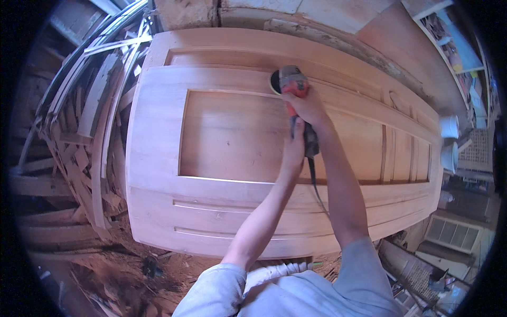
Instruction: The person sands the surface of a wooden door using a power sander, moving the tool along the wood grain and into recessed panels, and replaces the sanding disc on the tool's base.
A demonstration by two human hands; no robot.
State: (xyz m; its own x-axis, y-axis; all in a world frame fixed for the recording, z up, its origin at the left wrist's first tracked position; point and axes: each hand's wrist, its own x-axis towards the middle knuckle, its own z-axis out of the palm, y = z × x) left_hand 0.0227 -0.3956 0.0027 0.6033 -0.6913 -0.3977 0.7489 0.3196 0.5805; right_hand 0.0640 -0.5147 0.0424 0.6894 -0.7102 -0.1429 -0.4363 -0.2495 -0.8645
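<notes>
A large bare wooden door with recessed panels lies flat in front of me. On its upper rail rests a red and black power sander, its round pad at the far end. My right hand grips the sander's body near the head. My left hand wraps around the dark rear handle, from which a black cord hangs down across the door.
A heap of wood offcuts and strips lies left of the door. Two white cups stand off the door's right end. Shelves with clutter sit at the upper right. Sawdust covers the floor near my feet.
</notes>
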